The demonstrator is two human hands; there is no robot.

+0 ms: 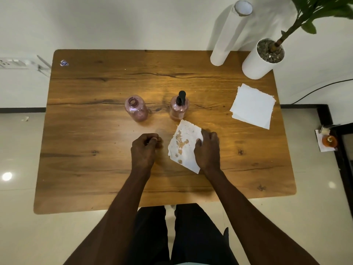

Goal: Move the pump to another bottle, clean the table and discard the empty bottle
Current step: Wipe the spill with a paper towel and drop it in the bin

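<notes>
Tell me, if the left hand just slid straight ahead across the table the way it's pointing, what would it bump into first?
Probably the open bottle. The left hand, loosely closed, points away from the person, and that pump-less bottle stands almost directly ahead with bare table between. Its exact heading is hard to judge from above.

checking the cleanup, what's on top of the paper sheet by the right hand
Brown stains and crumbs spread over the paper sheet. The right hand grips its right edge, covering that part. Whatever lies beneath the sheet on the table is hidden.
</notes>
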